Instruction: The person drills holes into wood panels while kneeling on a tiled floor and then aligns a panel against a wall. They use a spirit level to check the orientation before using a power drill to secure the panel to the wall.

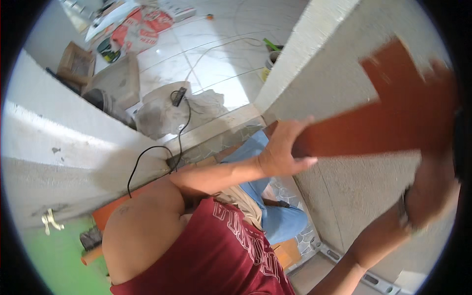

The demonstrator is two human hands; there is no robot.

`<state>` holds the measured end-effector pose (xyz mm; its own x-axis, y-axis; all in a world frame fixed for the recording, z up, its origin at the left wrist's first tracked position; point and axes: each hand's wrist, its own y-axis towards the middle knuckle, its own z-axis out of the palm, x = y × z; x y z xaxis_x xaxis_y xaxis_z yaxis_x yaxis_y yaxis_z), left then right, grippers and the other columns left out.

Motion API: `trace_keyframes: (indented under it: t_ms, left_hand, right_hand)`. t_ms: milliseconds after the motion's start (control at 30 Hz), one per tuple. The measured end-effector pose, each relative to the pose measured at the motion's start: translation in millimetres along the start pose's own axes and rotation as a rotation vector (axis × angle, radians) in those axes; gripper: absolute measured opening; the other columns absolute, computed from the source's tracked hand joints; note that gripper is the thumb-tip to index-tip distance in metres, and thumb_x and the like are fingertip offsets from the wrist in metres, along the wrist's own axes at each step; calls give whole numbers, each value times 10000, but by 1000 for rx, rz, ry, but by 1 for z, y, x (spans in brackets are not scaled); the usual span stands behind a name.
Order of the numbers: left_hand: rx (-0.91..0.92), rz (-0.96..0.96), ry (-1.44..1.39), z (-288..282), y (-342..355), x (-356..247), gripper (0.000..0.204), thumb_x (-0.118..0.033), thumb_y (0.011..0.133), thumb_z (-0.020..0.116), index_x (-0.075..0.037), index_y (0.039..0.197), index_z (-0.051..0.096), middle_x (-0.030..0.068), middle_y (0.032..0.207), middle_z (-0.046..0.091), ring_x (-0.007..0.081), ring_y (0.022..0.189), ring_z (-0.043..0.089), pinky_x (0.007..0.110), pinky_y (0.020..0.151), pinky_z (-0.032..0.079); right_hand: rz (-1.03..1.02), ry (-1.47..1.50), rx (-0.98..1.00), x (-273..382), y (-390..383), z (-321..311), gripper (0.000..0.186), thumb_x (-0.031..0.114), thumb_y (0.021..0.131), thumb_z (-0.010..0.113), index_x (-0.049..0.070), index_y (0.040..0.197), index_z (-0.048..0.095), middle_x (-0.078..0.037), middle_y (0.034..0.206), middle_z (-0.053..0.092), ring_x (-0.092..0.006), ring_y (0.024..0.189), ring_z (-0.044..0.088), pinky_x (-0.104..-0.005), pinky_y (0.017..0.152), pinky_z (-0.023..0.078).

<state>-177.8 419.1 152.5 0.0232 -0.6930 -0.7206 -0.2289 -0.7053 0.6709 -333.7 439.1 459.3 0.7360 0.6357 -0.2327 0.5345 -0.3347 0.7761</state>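
Observation:
A notched reddish-brown board [364,128] is raised at the right of the head view, tilted and slightly blurred. My left hand [279,152] is closed around its narrow left end, thumb along the lower edge. My right hand [435,167] holds the board's wide right end, mostly behind it and smeared at the view's edge; a band circles that wrist. Below, my legs in blue jeans [282,221] are bent over a patterned floor with orange-brown pieces [285,255] partly visible.
White walls [59,142] flank a doorway with a sill [221,125]. Beyond lie a power strip [179,97] with cables, grey cloth [155,118], wooden frames [76,64] and red-white sacks [142,29]. A tap [51,221] is at left, a metal level [373,280] at lower right.

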Motion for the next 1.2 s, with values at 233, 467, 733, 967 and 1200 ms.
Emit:
trace_keyframes:
  t_ms: [233, 467, 733, 967, 1200]
  left_hand:
    - [-550, -304, 205, -120, 31, 126, 897, -200, 690, 815, 58, 1436, 388, 231, 1258, 601, 292, 1158, 608, 390, 989, 477]
    - [-663, -867, 784, -277, 5, 253, 803, -296, 644, 806, -68, 1356, 512, 241, 1232, 640, 384, 1143, 622, 443, 945, 503]
    - [-311, -1280, 1042, -370, -90, 370, 904, -442, 606, 815, -82, 1386, 533, 218, 1204, 669, 377, 1158, 623, 456, 981, 490]
    - [-123, -1138, 1032, -443, -126, 444, 735, -436, 654, 778, -8, 1234, 633, 243, 1188, 673, 383, 1136, 635, 435, 939, 505]
    - [207, -1011, 1366, -491, -77, 489, 823, -479, 728, 734, 31, 1346, 549, 294, 1294, 599, 413, 1234, 571, 424, 1043, 454]
  right_hand:
    - [401, 301, 419, 68, -5, 121, 371, 287, 913, 678, -24, 1116, 682, -219, 1055, 682, -314, 1011, 646, -441, 912, 505]
    - [915, 398, 791, 104, -228, 129, 282, 193, 897, 697, -22, 1077, 665, -222, 920, 696, -376, 831, 686, -448, 724, 527]
    - [1629, 63, 840, 192, -449, 56, 202, 100, 897, 671, -26, 1054, 676, -183, 845, 723, -237, 699, 696, -331, 630, 527]
    - [2122, 159, 382, 266, -544, 6, 224, 116, 936, 655, 11, 1133, 631, -13, 797, 633, -91, 638, 574, -240, 609, 503]
    - [2450, 265, 75, 283, -541, 10, 222, 262, 993, 621, 60, 1078, 592, 4, 803, 591, -81, 650, 565, -228, 550, 477]
